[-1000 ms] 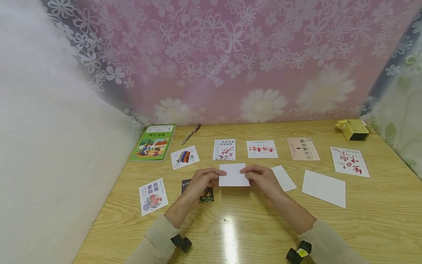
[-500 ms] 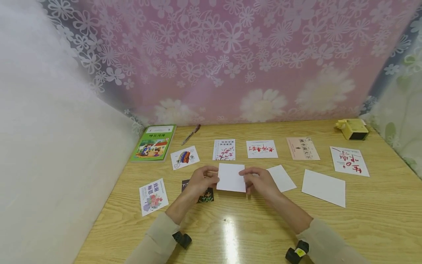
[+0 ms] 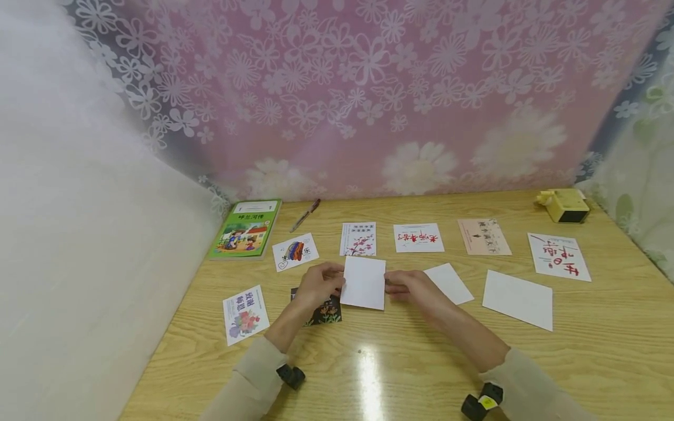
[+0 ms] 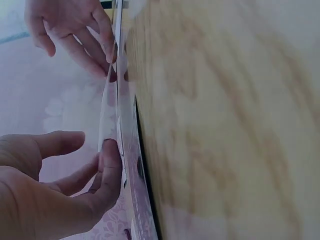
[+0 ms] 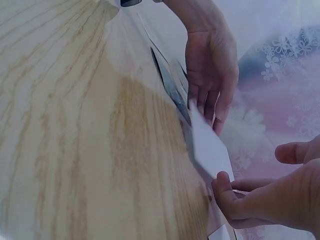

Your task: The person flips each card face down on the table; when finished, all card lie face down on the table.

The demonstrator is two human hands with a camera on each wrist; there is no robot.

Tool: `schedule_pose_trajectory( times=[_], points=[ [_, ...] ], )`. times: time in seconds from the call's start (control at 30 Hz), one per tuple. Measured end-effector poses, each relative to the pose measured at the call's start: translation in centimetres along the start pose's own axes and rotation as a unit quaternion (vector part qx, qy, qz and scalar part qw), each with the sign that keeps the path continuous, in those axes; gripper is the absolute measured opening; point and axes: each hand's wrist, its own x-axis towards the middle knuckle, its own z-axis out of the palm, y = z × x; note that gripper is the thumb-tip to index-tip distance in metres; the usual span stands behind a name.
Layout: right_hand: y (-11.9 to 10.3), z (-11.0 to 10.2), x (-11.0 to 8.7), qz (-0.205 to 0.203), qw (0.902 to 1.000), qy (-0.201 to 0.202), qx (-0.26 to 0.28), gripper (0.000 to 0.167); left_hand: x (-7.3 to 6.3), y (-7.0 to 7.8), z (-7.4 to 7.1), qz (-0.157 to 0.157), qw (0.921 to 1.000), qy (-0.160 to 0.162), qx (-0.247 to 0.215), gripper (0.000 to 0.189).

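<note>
A small blank white card (image 3: pixel 363 283) lies between my two hands in the head view, close over the wooden table. My left hand (image 3: pixel 315 291) has its fingertips at the card's left edge. At the opposite edge are the fingers of my right hand (image 3: pixel 417 287). Both thumbs stand apart from the white card (image 5: pixel 207 147) in the wrist views, while loosely bent fingers touch its sides. A black card with orange flowers (image 3: pixel 326 316) is partly hidden under my left hand. Two more blank white cards, one nearer (image 3: pixel 453 285) and one farther right (image 3: pixel 518 299), lie beyond my right hand.
Several printed cards form a back row, including one with plum blossoms (image 3: pixel 359 238) and a pink one (image 3: pixel 484 237). A flower card (image 3: pixel 246 314) is at left. Behind are a green book (image 3: pixel 244 231), a pen (image 3: pixel 305 215) and a yellow box-like object (image 3: pixel 566 207).
The white card has turned from lying wide to standing taller in the head view and shifted slightly left. My fingers have moved off its face to its side edges.
</note>
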Motion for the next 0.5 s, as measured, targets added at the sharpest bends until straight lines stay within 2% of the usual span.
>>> schedule_pose_trajectory(
  times=[0.2,0.5],
  points=[
    [-0.35,-0.22,-0.36,-0.004,0.9997,-0.022,0.008,0.057,-0.10,0.16,-0.18,-0.028,0.9992,-0.029,-0.005,0.041],
    [-0.38,-0.37,-0.63,0.001,0.9994,-0.029,0.018,0.057,-0.49,0.92,-0.17,-0.037,0.9976,-0.057,0.007,0.047]
  ],
)
